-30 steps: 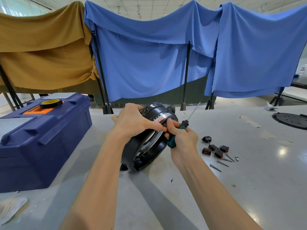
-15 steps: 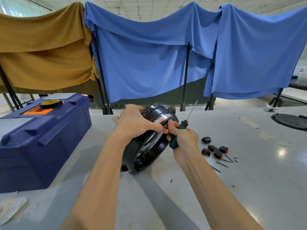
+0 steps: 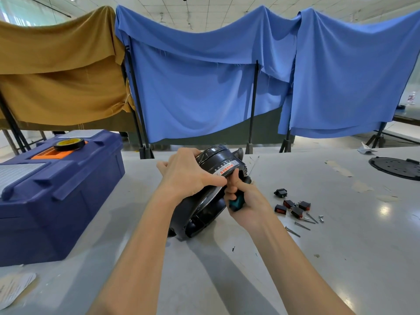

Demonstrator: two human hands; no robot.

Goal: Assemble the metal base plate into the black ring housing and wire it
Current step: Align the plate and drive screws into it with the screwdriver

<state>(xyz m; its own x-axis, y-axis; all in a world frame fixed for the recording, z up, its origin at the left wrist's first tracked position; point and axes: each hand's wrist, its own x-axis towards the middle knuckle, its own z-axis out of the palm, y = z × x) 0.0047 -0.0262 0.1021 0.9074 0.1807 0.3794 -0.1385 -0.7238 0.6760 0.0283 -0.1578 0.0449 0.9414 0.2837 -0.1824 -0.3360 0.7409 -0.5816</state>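
The black ring housing stands on its edge on the desk, leaning away from the person, just where it stood a second ago. The left hand keeps its grip over the upper rim, fingers curled round the far side and thumb laid on the near face. The right hand shows the only small change. Its fingers stay wrapped round the teal handle of the screwdriver, but its thumb now stretches straighter up against the housing beside the left thumb. The thin shaft looks shorter and fainter, pointing up and away, clear of any screw. I read this as a pause in driving to steady or nudge the part by hand, so fastening and wiring look unfinished. The metal base plate cannot be told apart inside the ring, save for a pale arc below the hands. The label on the housing has a white strip of small print, perhaps a model code, too small to read, over a red band of Chinese characters. The tape roll on the blue toolbox shows a yellow face with no legible writing.
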